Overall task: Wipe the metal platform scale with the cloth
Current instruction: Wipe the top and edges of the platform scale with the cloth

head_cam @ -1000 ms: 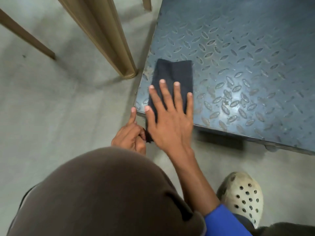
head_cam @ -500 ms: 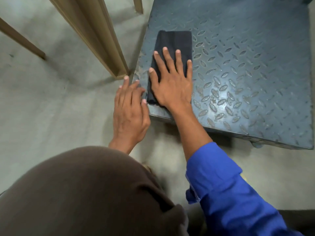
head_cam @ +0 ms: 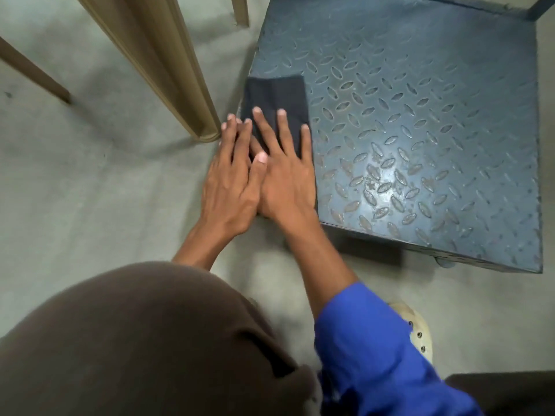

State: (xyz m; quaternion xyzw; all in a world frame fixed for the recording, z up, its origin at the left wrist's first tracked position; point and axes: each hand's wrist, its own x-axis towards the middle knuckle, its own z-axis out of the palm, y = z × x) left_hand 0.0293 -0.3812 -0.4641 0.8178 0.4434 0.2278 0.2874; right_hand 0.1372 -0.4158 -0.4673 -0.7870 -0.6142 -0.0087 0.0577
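The metal platform scale (head_cam: 420,130) is a blue-grey checker plate lying low on the floor, filling the upper right of the head view. A folded dark cloth (head_cam: 276,94) lies along its left edge near the front corner. My right hand (head_cam: 285,181) presses flat on the near half of the cloth, fingers spread and pointing away from me. My left hand (head_cam: 228,187) lies flat right beside it at the plate's left edge, its thumb resting over my right thumb and its fingertips touching the cloth's left side.
A tan table leg (head_cam: 168,70) stands on the concrete floor just left of the scale, close to my left fingertips. Thinner legs (head_cam: 33,73) stand farther left and at the back (head_cam: 240,10). My brown-clad knee (head_cam: 135,340) and a pale perforated clog (head_cam: 417,334) are below.
The cloth went forward along the left edge under my right hand, then came back toward the front corner. My left hand rose from the floor and closed in against my right hand.
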